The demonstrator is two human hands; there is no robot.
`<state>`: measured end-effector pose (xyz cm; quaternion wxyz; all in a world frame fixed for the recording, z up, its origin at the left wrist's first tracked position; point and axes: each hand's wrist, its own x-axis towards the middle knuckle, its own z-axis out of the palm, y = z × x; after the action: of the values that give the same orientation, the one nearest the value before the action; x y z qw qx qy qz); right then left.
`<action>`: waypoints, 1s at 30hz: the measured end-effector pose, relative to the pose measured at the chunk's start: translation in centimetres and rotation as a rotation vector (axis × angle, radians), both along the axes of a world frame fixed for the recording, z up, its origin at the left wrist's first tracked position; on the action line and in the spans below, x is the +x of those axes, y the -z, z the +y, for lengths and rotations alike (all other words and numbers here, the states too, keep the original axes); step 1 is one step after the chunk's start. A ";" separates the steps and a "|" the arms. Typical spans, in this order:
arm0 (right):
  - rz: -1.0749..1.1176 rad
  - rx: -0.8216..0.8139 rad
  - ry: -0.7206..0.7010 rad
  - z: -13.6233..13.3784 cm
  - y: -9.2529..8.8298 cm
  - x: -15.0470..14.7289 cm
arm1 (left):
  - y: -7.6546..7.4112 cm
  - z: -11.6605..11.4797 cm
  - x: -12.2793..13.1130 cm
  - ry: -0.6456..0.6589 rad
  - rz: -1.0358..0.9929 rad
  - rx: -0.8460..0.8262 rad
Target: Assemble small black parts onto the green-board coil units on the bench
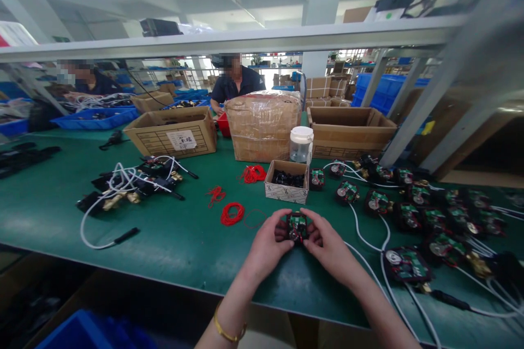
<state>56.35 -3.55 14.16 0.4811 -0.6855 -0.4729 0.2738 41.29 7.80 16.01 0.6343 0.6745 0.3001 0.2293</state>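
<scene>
Between my two hands, just above the front part of the green table, is a small black housing with a green circuit board (pixel 297 225) facing up. My left hand (pixel 268 242) grips its left side with thumb and fingers. On the opposite side my right hand (pixel 327 242) holds it in the same way. A bit of red wire shows at the board's lower end. Behind my hands stands a small open carton (pixel 286 192) of black parts. Left of it lie a coil of red wire (pixel 232 214) and further red wire bundles (pixel 252 173).
Several circuit-board units (pixel 409 264) with white cables crowd the right side. Finished-looking black units with brass fittings (pixel 131 188) lie left. Cardboard boxes (pixel 262 128), a white-lidded jar (pixel 301 144) and a shelf beam (pixel 245 41) stand behind. A person (pixel 239 82) sits across the table.
</scene>
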 end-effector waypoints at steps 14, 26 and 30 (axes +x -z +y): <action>-0.043 -0.042 0.074 0.0 0.3 -1.1 | 0.4 -0.6 0.8 -0.094 0.030 0.083; -0.840 -0.270 -0.036 9.8 -10.0 5.2 | 1.9 -0.2 -0.3 0.004 -0.028 0.047; -0.930 -0.378 -0.108 17.1 -9.1 5.3 | 2.3 -0.5 -0.1 -0.023 -0.011 0.077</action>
<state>61.61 13.53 23.22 0.0718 -0.7846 -0.6142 0.0448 41.21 7.32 13.68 0.6069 0.6936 0.2953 0.2517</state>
